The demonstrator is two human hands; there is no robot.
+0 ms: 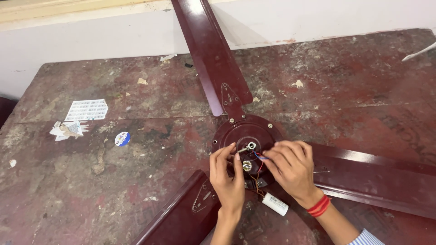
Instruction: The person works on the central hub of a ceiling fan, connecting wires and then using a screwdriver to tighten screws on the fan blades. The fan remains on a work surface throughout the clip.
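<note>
From the head camera, a maroon ceiling fan [245,136] lies on a worn, stained table [91,181], its 3 blades [213,59] spread outward. The left hand [228,174] rests on the round motor housing, fingertips pinched on the short metal shaft [249,147] at its centre. The right hand [290,165] lies just beside it, fingers closed on thin wires [259,169] that lead down to a white capacitor [275,203].

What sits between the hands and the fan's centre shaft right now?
Nothing visible: the left hand has its fingers right at the shaft, and the right hand rests on the motor hub by the wires.
</note>
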